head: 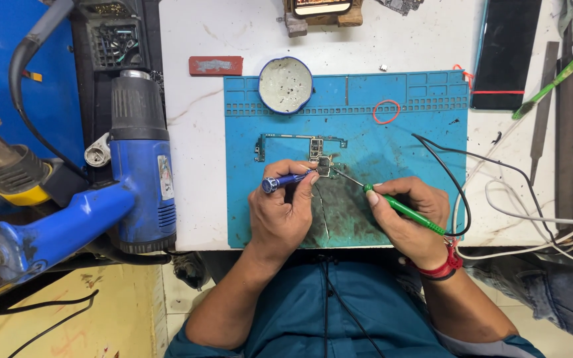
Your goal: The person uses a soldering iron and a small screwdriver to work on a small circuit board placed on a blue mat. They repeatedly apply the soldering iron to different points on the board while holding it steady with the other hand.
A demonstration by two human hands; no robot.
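Observation:
A green phone circuit board [300, 144] lies on the blue work mat [412, 126]. My left hand [281, 211] grips a blue-handled tool [285, 180], its tip reaching the board's lower right part. My right hand [411, 213] holds a green-handled soldering iron [402, 207]; its thin metal tip points up-left and meets the same spot on the board. A black cable [447, 174] runs from the iron's handle across the mat. Both hands rest on the mat's near, dirt-stained part.
A round tin dish [286, 84] and a red rubber band [386, 111] sit on the mat's far part. A blue hot-air gun [139, 166] stands left of the mat. A dark phone [506, 53], a green brush [560, 74], files and white cables [538, 219] lie at right.

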